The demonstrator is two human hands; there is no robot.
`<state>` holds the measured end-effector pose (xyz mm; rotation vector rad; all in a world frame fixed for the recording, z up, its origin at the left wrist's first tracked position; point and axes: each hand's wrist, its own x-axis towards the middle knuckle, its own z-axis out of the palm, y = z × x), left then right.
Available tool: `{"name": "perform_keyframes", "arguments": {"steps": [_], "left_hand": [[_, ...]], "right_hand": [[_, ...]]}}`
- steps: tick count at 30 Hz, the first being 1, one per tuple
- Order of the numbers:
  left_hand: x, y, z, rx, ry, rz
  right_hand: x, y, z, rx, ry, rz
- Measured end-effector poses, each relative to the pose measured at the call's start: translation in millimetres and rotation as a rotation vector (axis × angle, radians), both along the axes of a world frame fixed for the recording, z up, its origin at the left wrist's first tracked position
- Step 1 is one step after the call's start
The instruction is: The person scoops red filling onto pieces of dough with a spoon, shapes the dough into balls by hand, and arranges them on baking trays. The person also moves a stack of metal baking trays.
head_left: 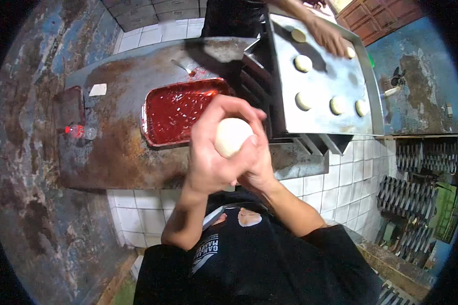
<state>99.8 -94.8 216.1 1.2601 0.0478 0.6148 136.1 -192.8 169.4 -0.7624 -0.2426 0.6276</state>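
Observation:
A pale, smooth dough ball (231,136) sits cupped between both hands in front of my chest. My left hand (206,155) curls around it, fingers over the far side and thumb across the near side. Behind and to the right, my right hand (262,170) presses against the left; its fingers are partly hidden. Just beyond the hands lies a rectangular tray (144,122) of glossy dark red filling. On the right, a large metal baking tray (323,84) carries several round dough balls, including one (337,105) near its front edge.
Another person's hand (331,40) reaches over the baking tray near a dough ball (349,53). The baking tray rests on a dark metal stand (259,76). A spoon (182,66), white card (98,90) and plastic bottle (80,131) lie on the worn table (117,162).

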Motion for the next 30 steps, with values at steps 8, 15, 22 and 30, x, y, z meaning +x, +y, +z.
{"name": "perform_keyframes", "arguments": {"steps": [8,15,22,30], "left_hand": [[40.9,-62.8,19.7,-0.259,-0.111,-0.056],[113.2,-98.9,-16.5,0.413,-0.007,0.022],[190.7,-152.1,-24.4,0.489,0.05,-0.047],[200.5,-159.9,1.5,0.885,0.455,-0.113]], "right_hand": [[99.1,-114.1,41.8,-0.294,-0.697,0.366],[164.8,-161.5,126.9,-0.657,-0.95,0.242],[234.2,-204.9,115.3,-0.847,-1.175,0.183],[446.9,-263.9,36.9,-1.224,-1.164,-0.083]]}}
